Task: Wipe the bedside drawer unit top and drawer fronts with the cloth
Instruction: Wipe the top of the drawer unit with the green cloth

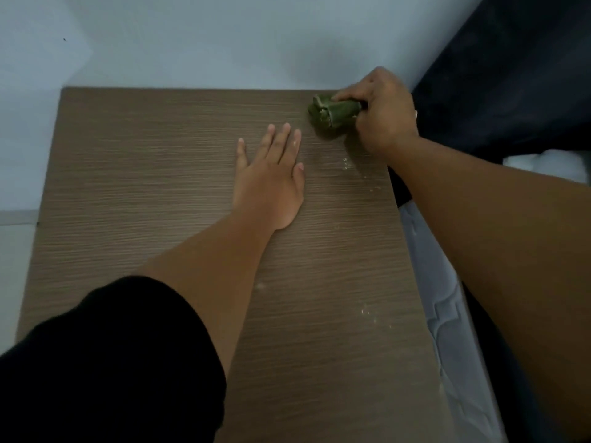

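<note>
The room is dim and a bit grey — no bright spots or glare. A soft shadow lies on the wall [335, 55] at 12 o'clock. The picture is a little blurry all over, and the wooden top [153, 174] bends outward toward 6 o'clock — wide-lens stretch.

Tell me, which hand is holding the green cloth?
The right hand, at the top's far right corner, grips the bunched green cloth. The left hand lies flat and empty on the wooden top.

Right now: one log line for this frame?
phase: wiping top | right hand: gripping green cloth, far right corner | left hand: flat on drawer unit top | specks remain
</note>
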A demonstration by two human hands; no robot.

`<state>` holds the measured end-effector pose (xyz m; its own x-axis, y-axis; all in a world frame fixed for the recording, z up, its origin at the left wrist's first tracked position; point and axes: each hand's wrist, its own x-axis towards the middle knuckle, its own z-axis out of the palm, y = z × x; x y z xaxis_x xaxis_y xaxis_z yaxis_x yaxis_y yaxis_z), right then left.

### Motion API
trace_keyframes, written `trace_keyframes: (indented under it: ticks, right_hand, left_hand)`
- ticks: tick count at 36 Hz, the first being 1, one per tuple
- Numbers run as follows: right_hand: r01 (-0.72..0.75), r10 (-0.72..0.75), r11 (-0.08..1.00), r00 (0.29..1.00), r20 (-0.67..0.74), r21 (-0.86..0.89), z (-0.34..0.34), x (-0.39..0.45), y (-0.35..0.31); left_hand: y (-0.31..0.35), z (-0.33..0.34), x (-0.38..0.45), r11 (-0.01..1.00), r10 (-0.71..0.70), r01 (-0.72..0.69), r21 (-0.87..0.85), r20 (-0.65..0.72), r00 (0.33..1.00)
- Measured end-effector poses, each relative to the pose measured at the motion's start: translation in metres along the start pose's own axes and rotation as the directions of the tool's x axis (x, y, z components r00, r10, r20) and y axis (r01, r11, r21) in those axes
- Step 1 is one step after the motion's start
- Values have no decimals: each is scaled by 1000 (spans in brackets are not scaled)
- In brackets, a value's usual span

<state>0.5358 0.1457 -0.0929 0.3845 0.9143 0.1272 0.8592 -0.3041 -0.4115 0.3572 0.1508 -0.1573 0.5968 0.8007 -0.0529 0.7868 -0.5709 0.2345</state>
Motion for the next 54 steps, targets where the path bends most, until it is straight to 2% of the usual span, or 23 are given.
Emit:
trace_keyframes:
  ticks: [4,8,16,21,36,42,47,54]
  right_hand:
    - [3,-3,999,1000,1,-45,13,21,8]
    - [-34,37,999,996,77,-36,28,35,15]
    - [-143,114,976,979,171,166,30,43,22]
    - [-151,110,970,972,207,192,26,32,24]
    - [-174,115,955,963,242,240,15,-46,30]
    - [-169,120,965,964,238,200,7,-91,26]
    - [-178,138,971,962,236,158,3,-124,16]
    - [-206,154,964,948,277,168,1,-160,11]
  left_hand:
    - [0,2,-1,1000,-8,7,-15,-27,1000]
    - [0,3,0,1000,-12,12,-17,-23,1000]
    - [-2,4,3,1000,-23,23,-8,-6,1000]
    - [-2,4,2,1000,-23,23,4,-11,1000]
    - [0,0,4,1000,-7,7,9,-48,999]
    - [12,1,-3,995,-100,101,6,-61,993]
    - [16,2,-8,989,-145,145,38,-3,989]
    - [19,5,-34,993,-120,118,22,89,989]
